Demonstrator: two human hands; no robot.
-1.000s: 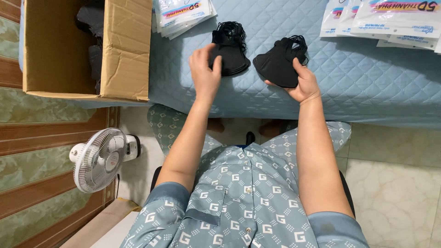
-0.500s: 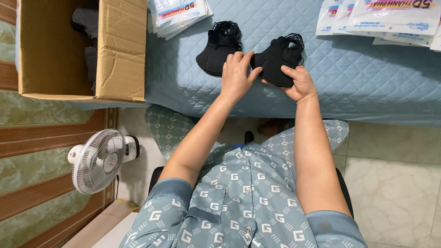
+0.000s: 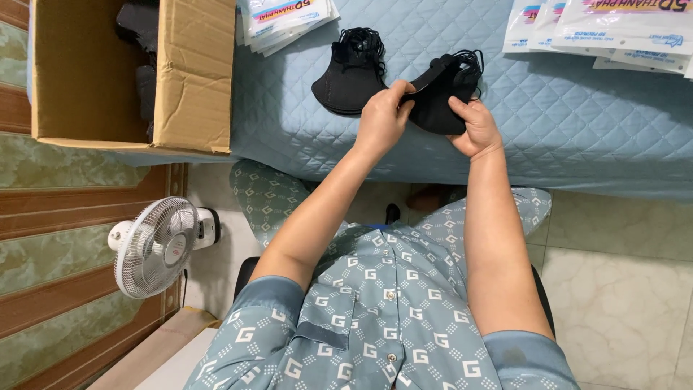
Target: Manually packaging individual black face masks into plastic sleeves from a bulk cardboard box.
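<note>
Blue quilt [image 3: 563,123]: black masks [image 3: 440,97], cardboard box [image 3: 191,79].

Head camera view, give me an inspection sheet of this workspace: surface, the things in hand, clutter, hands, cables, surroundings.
Surface: blue quilted cover, spread flat, hanging over the near edge.
Things in hand: black face masks, a stack with ear loops bunched on top, held by both hands just above the cover. A second mask stack lies beside it on the cover.
Clutter: printed plastic packets top left and top right; open cardboard box with dark items inside.
Hands: left hand pinches the held stack's near edge; right hand cups it from the other side.
Cables: nothing seen.
Surroundings: white fan on tiled floor, wooden wall panelling to the left.
</note>
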